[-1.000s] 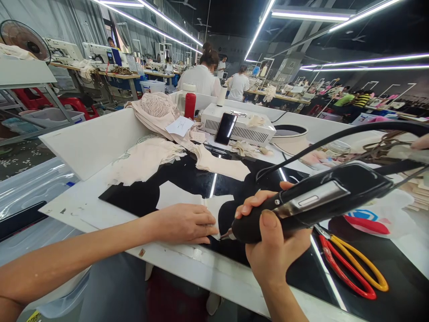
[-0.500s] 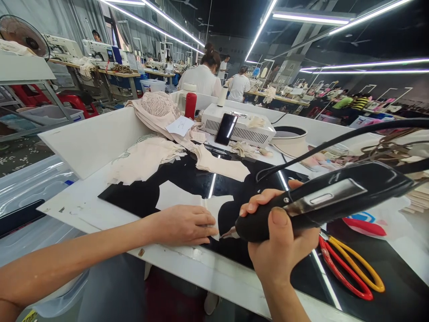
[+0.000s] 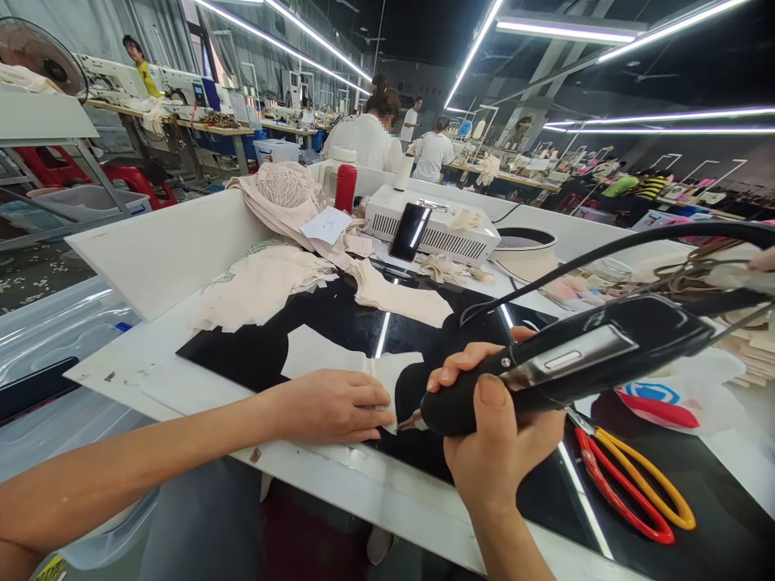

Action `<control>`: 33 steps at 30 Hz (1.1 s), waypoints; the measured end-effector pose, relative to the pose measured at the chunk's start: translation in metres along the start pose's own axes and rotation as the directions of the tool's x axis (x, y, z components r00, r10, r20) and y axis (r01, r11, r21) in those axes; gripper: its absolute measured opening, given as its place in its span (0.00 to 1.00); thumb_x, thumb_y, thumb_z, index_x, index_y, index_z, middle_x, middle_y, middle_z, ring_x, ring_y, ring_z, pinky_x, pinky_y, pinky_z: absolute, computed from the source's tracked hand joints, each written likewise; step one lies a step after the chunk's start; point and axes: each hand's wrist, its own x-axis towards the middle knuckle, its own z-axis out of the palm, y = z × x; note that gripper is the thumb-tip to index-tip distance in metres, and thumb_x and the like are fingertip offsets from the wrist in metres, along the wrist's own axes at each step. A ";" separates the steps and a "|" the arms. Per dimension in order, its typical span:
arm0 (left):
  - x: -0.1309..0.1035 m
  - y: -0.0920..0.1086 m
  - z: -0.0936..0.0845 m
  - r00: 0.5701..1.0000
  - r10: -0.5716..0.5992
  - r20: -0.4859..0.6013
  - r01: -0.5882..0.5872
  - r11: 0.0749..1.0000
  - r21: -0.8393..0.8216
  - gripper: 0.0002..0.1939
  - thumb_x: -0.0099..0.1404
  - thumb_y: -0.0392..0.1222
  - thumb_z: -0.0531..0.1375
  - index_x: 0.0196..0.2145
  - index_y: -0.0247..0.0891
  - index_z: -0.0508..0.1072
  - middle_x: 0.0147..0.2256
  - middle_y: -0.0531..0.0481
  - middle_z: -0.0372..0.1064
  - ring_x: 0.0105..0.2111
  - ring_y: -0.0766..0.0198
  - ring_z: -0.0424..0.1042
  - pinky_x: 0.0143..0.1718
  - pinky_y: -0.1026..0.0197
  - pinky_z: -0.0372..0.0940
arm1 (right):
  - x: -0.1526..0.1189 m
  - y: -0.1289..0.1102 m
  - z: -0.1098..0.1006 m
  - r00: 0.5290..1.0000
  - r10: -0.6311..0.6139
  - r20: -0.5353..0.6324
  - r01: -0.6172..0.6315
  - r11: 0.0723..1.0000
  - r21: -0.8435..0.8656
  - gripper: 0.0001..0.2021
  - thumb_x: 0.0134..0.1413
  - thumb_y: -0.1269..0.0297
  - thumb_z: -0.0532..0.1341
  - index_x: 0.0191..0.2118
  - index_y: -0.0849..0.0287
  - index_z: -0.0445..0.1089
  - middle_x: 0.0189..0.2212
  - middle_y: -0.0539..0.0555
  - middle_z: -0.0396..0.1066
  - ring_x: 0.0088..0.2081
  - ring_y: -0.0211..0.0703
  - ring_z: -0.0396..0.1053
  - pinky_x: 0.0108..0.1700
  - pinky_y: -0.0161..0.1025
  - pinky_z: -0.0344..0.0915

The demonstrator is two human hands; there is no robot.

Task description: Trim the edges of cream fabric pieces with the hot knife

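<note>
My left hand [image 3: 339,405] lies flat over the right end of a pale cut fabric piece [image 3: 324,353], its fingers pressed down near a seam line. In my right hand [image 3: 496,436] is a black corded hand tool [image 3: 563,359] with a silver lever on its side, my fingers and thumb wrapped round its body. The tool's small metal tip [image 3: 412,421] points left and sits close beside the fabric's right edge; whether it touches is hard to tell. Under the fabric is a glossy black board [image 3: 242,355]. Right of my right hand lie scissors [image 3: 635,476] with red and yellow handles.
Beige fabric pieces [image 3: 260,282] are piled at the left, and another piece [image 3: 403,298] lies ahead. Behind stand a phone [image 3: 410,231], a vented white box [image 3: 448,234] and a red bottle [image 3: 345,190]. The tool's black cable [image 3: 581,262] arches across the right side.
The tool in my right hand has shifted slightly left and its rear end has dipped. My left hand and the fabric stay put. A person in yellow has risen into view at far left.
</note>
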 end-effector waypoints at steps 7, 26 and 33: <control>0.000 0.000 0.000 1.000 0.001 0.002 -0.001 1.000 -0.015 0.13 0.79 0.42 0.56 0.53 0.34 0.75 0.46 0.42 0.76 0.48 0.58 0.76 0.59 0.57 0.70 | 0.000 -0.002 0.000 0.999 0.029 -0.018 -0.030 1.000 -0.009 0.20 0.56 0.65 0.70 0.53 0.51 0.67 0.31 0.46 0.73 0.27 0.38 0.70 0.29 0.40 0.72; 0.000 0.000 -0.003 1.000 -0.003 0.004 0.003 1.000 -0.031 0.13 0.79 0.42 0.57 0.53 0.35 0.76 0.48 0.42 0.77 0.49 0.58 0.76 0.59 0.57 0.70 | -0.004 -0.002 0.004 0.999 0.039 0.008 -0.039 0.999 -0.030 0.21 0.57 0.64 0.69 0.55 0.50 0.67 0.32 0.46 0.72 0.28 0.38 0.70 0.29 0.39 0.72; -0.003 0.000 -0.009 0.994 -0.105 -0.036 0.101 0.989 -0.105 0.16 0.79 0.44 0.57 0.56 0.32 0.74 0.54 0.38 0.75 0.54 0.53 0.75 0.61 0.51 0.70 | 0.010 -0.010 -0.001 1.000 0.012 -0.025 -0.012 1.000 -0.014 0.22 0.54 0.63 0.72 0.53 0.51 0.68 0.31 0.46 0.73 0.26 0.38 0.71 0.28 0.40 0.73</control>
